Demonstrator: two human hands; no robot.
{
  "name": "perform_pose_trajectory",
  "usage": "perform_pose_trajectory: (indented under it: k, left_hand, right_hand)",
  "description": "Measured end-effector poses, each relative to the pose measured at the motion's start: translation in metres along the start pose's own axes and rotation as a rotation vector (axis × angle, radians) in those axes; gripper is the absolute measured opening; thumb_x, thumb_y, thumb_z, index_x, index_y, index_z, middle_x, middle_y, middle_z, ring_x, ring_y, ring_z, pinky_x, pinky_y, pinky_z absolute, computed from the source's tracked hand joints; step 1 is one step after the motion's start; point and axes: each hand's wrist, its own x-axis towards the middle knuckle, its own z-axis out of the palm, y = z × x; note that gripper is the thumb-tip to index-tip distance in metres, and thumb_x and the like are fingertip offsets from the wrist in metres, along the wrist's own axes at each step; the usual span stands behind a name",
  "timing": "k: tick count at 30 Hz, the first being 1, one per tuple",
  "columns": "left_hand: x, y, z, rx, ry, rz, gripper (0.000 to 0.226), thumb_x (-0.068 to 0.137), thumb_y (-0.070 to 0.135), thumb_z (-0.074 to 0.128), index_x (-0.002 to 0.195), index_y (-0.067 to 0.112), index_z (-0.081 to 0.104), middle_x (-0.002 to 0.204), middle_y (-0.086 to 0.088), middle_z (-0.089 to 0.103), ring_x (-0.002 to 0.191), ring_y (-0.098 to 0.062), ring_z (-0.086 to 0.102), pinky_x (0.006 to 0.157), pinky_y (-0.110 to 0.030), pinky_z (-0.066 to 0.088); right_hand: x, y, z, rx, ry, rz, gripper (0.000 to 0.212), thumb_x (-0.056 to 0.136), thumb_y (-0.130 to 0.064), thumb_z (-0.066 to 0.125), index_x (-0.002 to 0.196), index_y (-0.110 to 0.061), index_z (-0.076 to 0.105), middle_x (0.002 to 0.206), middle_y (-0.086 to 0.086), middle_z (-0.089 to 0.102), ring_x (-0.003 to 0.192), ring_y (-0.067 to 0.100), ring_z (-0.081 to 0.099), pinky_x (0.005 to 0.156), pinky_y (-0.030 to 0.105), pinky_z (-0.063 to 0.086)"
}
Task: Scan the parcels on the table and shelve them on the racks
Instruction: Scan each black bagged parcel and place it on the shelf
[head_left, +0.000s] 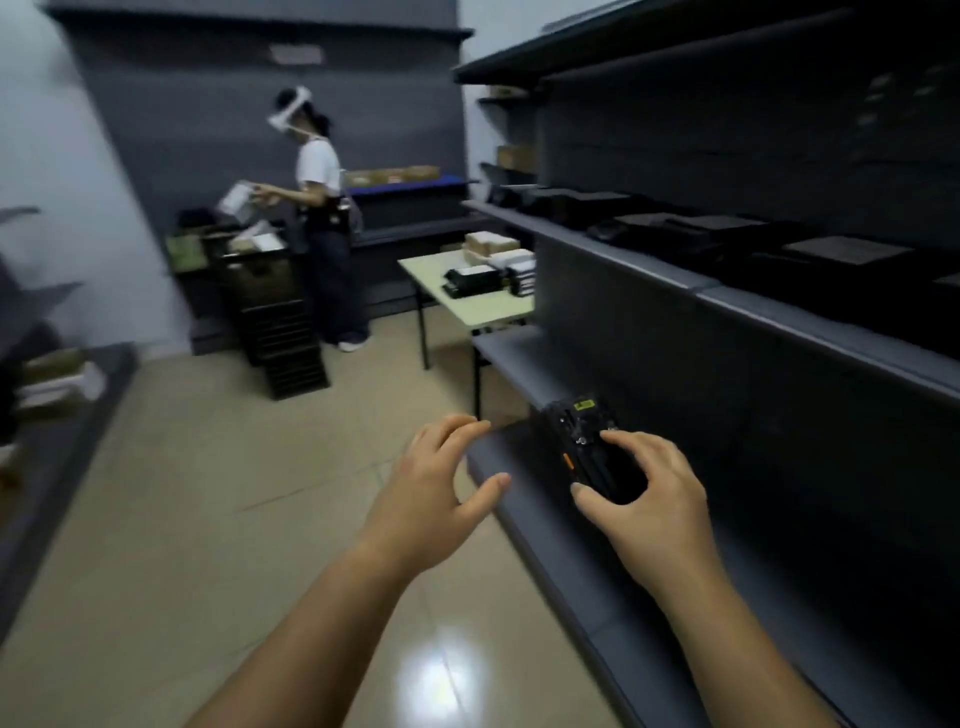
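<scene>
While dark parcels (691, 228) already lie on the middle shelf of the rack (779, 319), further parcels (470, 278) wait on the table (483, 312) past its far end, the right hand (660, 499) gripping the handheld scanner (582, 441) over its lower shelf, the left hand (431, 488) spread, empty.

Floor tiles (234, 493) glossy, smooth, glare-spotted. Rack shelves (810, 332) matt grey, metal-looking. Scanner (582, 436) black plastic, slight sheen. Parcels (491, 244) dull brown cardboard. Table top (483, 309) matt.
</scene>
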Motion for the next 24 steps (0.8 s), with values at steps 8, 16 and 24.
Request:
perform_pose_trajectory:
  k: [8, 16, 24]
  left_hand:
    - [0.05, -0.195, -0.072, 0.168, 0.141, -0.328, 0.058, 0.088, 0.052, 0.061, 0.14, 0.027, 0.048, 0.138, 0.012, 0.043, 0.128, -0.002, 0.034, 0.103, -0.018, 0.026]
    - [0.155, -0.4, -0.082, 0.125, 0.19, -0.39, 0.064, 0.084, 0.061, 0.049, 0.133, 0.021, 0.055, 0.132, 0.009, 0.049, 0.124, -0.009, 0.042, 0.104, -0.022, 0.031]
    - [0.317, -0.555, -0.065, 0.095, 0.064, -0.286, 0.058, 0.087, 0.055, 0.055, 0.135, 0.022, 0.053, 0.134, 0.009, 0.048, 0.126, -0.007, 0.038, 0.104, -0.021, 0.027]
  right_hand:
    - [0.135, -0.077, 0.218, 0.115, -0.267, -0.193, 0.056, 0.066, -0.031, 0.082, 0.119, -0.032, 0.065, 0.118, -0.012, 0.052, 0.101, -0.001, 0.049, 0.083, 0.0, 0.03]
    - [0.265, -0.107, 0.417, 0.084, -0.357, -0.208, 0.056, 0.067, -0.03, 0.082, 0.12, -0.034, 0.064, 0.118, -0.012, 0.051, 0.098, -0.003, 0.047, 0.077, -0.005, 0.029]
    - [0.412, -0.093, 0.533, 0.016, -0.239, -0.07, 0.055, 0.067, -0.032, 0.08, 0.12, -0.033, 0.064, 0.118, -0.013, 0.05, 0.099, -0.001, 0.047, 0.078, -0.002, 0.028]
